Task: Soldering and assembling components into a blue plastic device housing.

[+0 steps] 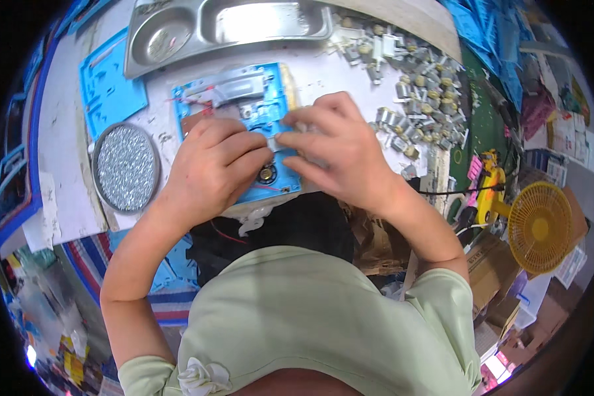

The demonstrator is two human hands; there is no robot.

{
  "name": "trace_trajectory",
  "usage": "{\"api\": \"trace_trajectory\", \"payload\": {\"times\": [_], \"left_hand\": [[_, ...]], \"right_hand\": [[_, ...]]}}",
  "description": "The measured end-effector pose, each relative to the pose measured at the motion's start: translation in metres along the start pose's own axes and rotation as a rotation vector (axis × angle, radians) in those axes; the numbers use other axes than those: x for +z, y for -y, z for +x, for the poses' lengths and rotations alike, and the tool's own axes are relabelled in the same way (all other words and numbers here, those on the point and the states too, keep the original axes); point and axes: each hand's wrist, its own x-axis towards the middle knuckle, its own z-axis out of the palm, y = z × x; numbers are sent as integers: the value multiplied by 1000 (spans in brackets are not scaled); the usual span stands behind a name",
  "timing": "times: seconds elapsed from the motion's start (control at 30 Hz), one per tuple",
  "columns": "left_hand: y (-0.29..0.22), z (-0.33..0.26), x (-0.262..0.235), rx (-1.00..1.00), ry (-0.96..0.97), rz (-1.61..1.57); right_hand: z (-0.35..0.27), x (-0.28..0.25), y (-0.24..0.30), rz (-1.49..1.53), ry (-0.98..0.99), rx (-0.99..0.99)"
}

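A blue plastic housing (pixel 285 175) lies in front of me, fitted with a grey metal part (pixel 241 89), thin red wires and a round black part (pixel 266 174). My left hand (pixel 218 158) rests over its left side, fingers curled and closed; whatever they grip is hidden. From the right, my right hand (pixel 336 148) reaches across the housing's edge with bent, slightly blurred fingers. Close to its fingertips sits a small silvery piece (pixel 272 142). Greyish shapes show under that hand, too blurred to name.
Several small metal motors (pixel 429 99) lie heaped at the right. A round tray of small shiny metal pieces (pixel 125 168) stands at left, below a blue plastic cover (pixel 112 86). The steel compartment tray (pixel 198 49) is at the back. A yellow fan (pixel 540 228) stands far right.
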Motion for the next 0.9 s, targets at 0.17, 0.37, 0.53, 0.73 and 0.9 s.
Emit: {"api": "trace_trajectory", "payload": {"times": [0.17,0.37,0.53,0.73,0.9], "left_hand": [[1,0,0,20,23,-22],[0,7,-7,2,-53,-77],[-31,47,-19,-395,-151,-403],[-23,77,-30,-453,54,-728],[-16,94,-32,-721,372,-1193]], "right_hand": [[-23,-76,-71,-780,12,493],[-11,-70,-83,-814,111,402],[4,-52,-17,-133,81,273],[13,-50,11,151,-153,56],[-7,-50,-2,356,-265,137]]}}
